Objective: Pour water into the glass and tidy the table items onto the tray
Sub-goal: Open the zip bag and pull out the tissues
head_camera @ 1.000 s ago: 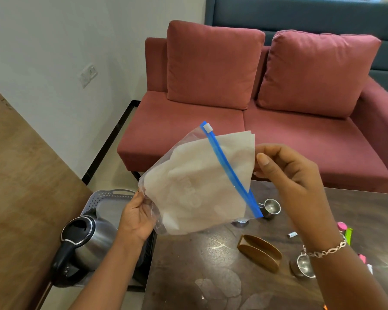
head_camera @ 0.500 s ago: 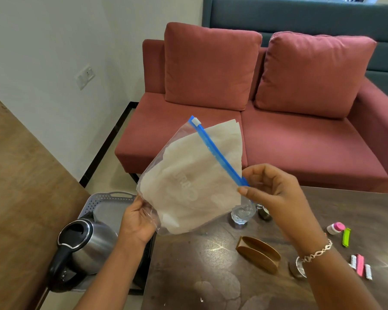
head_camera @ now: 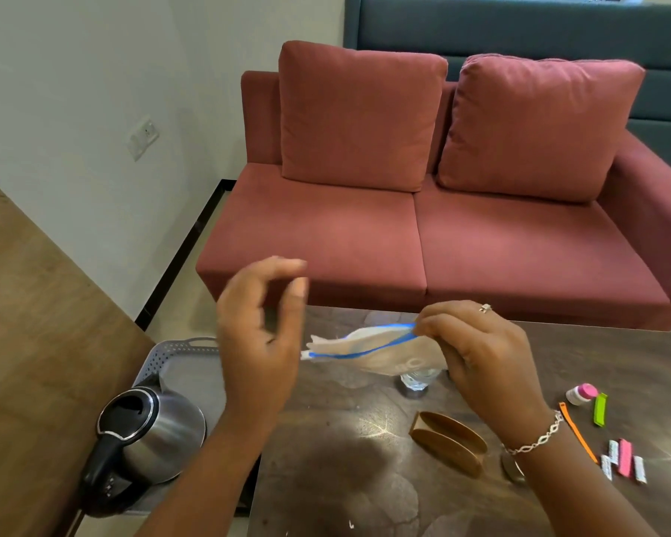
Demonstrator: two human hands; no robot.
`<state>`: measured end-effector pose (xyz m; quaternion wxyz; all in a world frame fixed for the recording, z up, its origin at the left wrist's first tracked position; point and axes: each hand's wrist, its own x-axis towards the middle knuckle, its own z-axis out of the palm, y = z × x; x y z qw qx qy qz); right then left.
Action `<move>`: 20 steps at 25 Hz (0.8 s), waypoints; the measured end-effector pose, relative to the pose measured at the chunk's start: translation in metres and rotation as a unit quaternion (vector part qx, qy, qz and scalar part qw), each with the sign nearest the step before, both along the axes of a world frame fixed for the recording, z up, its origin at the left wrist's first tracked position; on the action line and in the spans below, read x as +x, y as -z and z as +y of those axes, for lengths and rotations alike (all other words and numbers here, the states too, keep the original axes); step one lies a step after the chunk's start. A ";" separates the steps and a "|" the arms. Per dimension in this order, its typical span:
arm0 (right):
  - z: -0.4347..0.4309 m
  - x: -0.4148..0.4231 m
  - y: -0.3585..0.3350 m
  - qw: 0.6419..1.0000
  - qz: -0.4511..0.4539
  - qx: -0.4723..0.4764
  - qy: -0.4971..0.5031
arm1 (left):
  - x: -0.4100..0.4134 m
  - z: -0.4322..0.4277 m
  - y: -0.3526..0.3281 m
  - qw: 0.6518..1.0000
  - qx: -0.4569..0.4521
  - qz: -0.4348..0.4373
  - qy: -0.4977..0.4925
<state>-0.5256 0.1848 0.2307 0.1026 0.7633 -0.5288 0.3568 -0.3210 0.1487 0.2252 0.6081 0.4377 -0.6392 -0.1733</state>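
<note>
While right hand (head_camera: 481, 358) pinches bag (head_camera: 369, 348) — limp, clear, blue-edged plastic.

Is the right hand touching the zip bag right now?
Touching. The head view shows the right hand pinching the zip bag at one end of its blue zipper strip.

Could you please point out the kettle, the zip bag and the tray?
kettle (head_camera: 167, 439): head view, on its steel side.
zip bag (head_camera: 399, 358): head view, on the clear side below the blue zip.
tray (head_camera: 167, 352): head view, on its perforated grey rim.
</note>
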 end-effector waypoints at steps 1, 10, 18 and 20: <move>0.000 -0.001 0.001 1.000 0.017 -0.006 -0.019 | -0.006 -0.001 -0.015 0.996 0.018 -0.051 0.077; 0.002 -0.005 0.012 0.997 -0.041 0.058 -0.027 | -0.047 -0.009 -0.020 0.873 0.312 -0.262 0.267; 0.002 -0.010 0.017 0.993 -0.089 0.073 0.000 | -0.049 -0.006 -0.003 0.934 0.241 -0.204 0.169; 0.002 -0.001 0.016 0.988 -0.121 0.087 0.031 | -0.052 -0.004 0.000 0.943 0.223 -0.186 0.164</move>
